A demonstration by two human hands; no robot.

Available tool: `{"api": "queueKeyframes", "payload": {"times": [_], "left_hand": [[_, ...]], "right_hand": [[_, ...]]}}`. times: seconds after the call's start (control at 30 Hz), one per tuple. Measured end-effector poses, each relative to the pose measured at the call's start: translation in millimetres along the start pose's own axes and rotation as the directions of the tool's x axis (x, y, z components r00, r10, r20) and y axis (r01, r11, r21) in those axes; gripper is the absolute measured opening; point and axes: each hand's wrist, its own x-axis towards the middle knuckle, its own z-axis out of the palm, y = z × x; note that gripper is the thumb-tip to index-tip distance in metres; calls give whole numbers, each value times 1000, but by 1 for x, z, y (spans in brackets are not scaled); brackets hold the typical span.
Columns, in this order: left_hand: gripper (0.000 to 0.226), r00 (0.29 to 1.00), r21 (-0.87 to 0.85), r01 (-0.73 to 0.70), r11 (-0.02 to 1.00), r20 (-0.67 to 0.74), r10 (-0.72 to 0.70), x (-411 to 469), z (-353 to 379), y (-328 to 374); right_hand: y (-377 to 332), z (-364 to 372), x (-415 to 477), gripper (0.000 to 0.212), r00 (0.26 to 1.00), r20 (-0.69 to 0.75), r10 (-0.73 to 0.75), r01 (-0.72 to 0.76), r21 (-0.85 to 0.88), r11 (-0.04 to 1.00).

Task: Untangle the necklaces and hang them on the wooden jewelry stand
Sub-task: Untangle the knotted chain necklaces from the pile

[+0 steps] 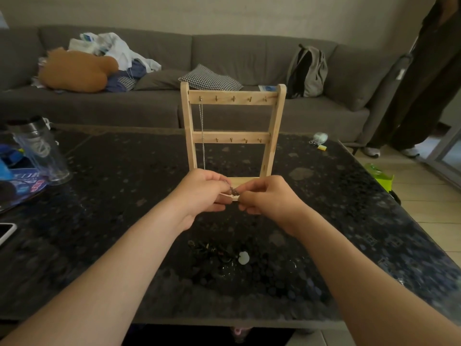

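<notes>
Nearest to the person, on the dark table (99, 221), lies a tangle of dark necklaces (214, 253) with a pale pendant (244, 257) beside it; these are not yet sorted. Above it, the left hand (203, 192) and the right hand (268, 196) meet, fingers curled; each pinches with thumb and forefinger a small dark piece (234, 191), probably a clasp or knot of a thin chain; I cannot tell which. I judge the step to be freeing or opening this piece; it is best to hold it loosely, to pull the strands apart gently and not to jerk, because a thin chain tightens easily into a knot. Just behind the hands stands the wooden jewelry stand (272, 136); one silver chain (202, 136) already hangs from the left hook of the upper bar and the other hooks (233, 98) are free; the next necklace should take a hook apart from that chain. Farther back is a grey sofa (249, 58).
</notes>
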Motion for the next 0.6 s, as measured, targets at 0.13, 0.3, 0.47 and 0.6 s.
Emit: {"api": "queueKeyframes", "payload": {"times": [0.13,0.3,0.47,0.6], "left_hand": [[17,999,45,-14,999,-33,16,0,1,1],[24,1000,-14,4,1000,-18,-4,-5,1,5],[22,999,-7,-31,999,-19,31,-9,3,3],[11,997,2,-39,999,-68,39,-12,1,4]], "right_hand": [[-2,0,-2,10,1000,-2,0,0,-28,1000],[-7,-1,-4,17,999,28,16,-17,47,999],[-13,-1,-8,21,994,80,70,-86,220,972],[-14,-1,-8,34,996,32,78,-84,242,967]]}}
